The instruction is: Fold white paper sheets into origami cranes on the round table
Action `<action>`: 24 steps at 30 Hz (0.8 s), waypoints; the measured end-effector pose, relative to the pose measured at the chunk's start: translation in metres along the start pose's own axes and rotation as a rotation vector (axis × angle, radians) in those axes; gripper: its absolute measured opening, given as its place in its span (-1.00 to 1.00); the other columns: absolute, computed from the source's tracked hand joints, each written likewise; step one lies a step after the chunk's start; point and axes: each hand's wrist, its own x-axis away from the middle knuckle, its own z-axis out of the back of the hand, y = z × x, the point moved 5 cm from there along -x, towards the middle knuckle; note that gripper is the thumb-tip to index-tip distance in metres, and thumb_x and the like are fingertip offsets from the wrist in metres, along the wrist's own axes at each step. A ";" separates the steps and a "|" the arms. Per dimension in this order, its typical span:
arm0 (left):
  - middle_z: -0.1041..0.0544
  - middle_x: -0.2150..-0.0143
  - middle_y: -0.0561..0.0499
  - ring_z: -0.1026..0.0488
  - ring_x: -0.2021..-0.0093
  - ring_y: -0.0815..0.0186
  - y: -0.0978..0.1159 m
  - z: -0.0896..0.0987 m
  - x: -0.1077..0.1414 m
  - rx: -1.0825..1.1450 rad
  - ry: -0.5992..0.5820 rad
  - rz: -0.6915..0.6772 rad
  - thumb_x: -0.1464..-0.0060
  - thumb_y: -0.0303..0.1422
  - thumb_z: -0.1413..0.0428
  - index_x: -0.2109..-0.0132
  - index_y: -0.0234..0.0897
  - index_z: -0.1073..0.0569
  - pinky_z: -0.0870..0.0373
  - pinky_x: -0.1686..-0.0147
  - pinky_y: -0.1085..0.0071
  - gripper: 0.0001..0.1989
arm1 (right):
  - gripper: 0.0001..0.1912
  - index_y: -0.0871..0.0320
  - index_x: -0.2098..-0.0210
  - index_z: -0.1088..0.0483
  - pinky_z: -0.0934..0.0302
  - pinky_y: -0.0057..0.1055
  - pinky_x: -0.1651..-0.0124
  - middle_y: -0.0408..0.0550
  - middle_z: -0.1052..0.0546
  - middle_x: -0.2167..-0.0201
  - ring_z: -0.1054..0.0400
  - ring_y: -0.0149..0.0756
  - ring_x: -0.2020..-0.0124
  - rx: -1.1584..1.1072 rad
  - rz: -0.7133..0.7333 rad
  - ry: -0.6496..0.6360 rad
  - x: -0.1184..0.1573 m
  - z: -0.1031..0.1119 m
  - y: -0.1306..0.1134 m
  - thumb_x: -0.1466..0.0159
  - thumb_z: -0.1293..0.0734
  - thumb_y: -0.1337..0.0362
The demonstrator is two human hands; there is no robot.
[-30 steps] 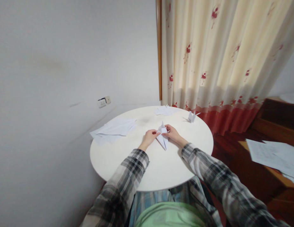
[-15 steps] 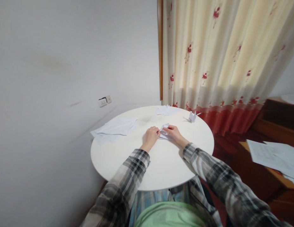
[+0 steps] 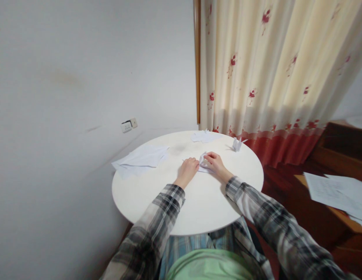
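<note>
Between my two hands is a piece of folded white paper (image 3: 202, 160), partly hidden by my fingers. My left hand (image 3: 190, 168) is closed on its left edge, with a thin paper tip poking out past the knuckles. My right hand (image 3: 213, 161) pinches a raised flap of the same paper from the right side. Both hands rest near the middle of the round white table (image 3: 204, 202). Beyond my right hand, close to the far right rim, stands a folded paper crane (image 3: 236, 144).
Loose white sheets (image 3: 142, 157) lie at the table's left, overhanging its rim. More paper pieces (image 3: 204, 136) are at the far edge. A wall (image 3: 67, 136) with a socket (image 3: 126, 126) borders the left, a curtain (image 3: 256, 77) the back. Written sheets (image 3: 338, 194) lie on wooden furniture at right.
My left hand has shifted slightly right, towards my right hand. The paper flap between the hands now stands more upright, and a paper tip shows left of my left hand.
</note>
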 end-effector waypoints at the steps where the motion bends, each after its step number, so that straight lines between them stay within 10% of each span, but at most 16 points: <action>1: -0.42 0.36 -0.03 -0.32 0.25 0.28 0.000 0.000 0.000 -0.006 0.002 -0.004 -0.05 -0.43 0.00 0.35 -0.31 -0.42 -0.21 0.23 0.36 -0.88 | -0.76 0.18 0.64 -0.29 0.06 -0.46 0.50 -0.24 -0.24 0.68 -0.04 -0.48 0.59 0.005 -0.003 -0.005 0.000 -0.001 0.001 0.13 -0.38 0.15; 24: -0.42 0.34 -0.04 -0.32 0.24 0.26 0.001 0.000 0.001 -0.013 -0.031 -0.002 -0.04 -0.44 0.00 0.33 -0.30 -0.43 -0.20 0.22 0.34 -0.89 | -0.86 0.18 0.61 -0.28 0.03 -0.47 0.48 -0.24 -0.25 0.66 -0.04 -0.47 0.58 0.029 0.038 -0.022 -0.001 -0.001 0.002 0.06 -0.28 0.23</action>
